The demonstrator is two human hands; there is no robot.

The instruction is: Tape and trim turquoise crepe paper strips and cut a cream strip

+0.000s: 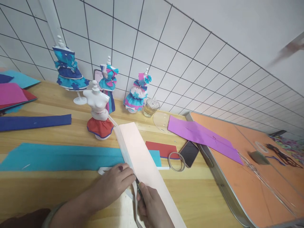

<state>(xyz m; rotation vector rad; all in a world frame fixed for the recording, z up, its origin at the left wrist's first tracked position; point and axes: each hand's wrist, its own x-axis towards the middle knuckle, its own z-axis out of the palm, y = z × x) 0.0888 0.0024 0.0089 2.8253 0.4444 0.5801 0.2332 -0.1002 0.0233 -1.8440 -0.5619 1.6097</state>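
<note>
A long pale pink strip [142, 158] lies slantwise over a teal strip [71, 157] on the wooden table. Beside its left edge, my left hand [116, 181] presses down with bent fingers on a narrow white band [123, 147]. My right hand [152, 202] is wrapped round a dark, slim tool [140, 189], perhaps a cutter or scissors, whose tip points at my left fingertips. The lower part of the white band curls down between the hands. A white mannequin [98, 103] in a red skirt [100, 126] stands behind the strips.
Three dressed mannequins [67, 68] stand along the tiled wall, near a glass [151, 107]. A phone [189, 153], a tape roll [176, 161] and a red piece [161, 149] lie right of centre. A purple sheet [204, 136] overlaps the orange tray [261, 177]. Left lies a blue strip [35, 122].
</note>
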